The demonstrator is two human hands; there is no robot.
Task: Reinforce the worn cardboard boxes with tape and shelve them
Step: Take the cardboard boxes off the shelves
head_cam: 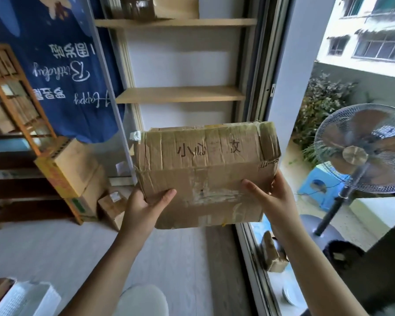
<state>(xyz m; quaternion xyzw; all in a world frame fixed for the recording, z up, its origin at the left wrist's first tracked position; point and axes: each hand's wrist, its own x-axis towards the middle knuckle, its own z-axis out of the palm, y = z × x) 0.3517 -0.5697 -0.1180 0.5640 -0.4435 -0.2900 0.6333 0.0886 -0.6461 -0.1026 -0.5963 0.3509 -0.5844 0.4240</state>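
Note:
A worn, creased cardboard box (205, 172) with handwritten characters and old tape patches is held up in front of me, below the wooden shelves. My left hand (146, 208) grips its lower left corner, thumb across the front face. My right hand (271, 197) grips its lower right side, thumb on the front and fingers behind. The middle shelf board (180, 94) above the box is bare. The top shelf board (176, 22) carries another cardboard box (144, 6).
Several cardboard boxes (73, 176) are stacked on the floor at the left beside a dark shelf unit. A blue banner (62, 71) hangs at the upper left. A standing fan (365, 151) stands beyond the window frame at the right. A white basket (25, 299) sits bottom left.

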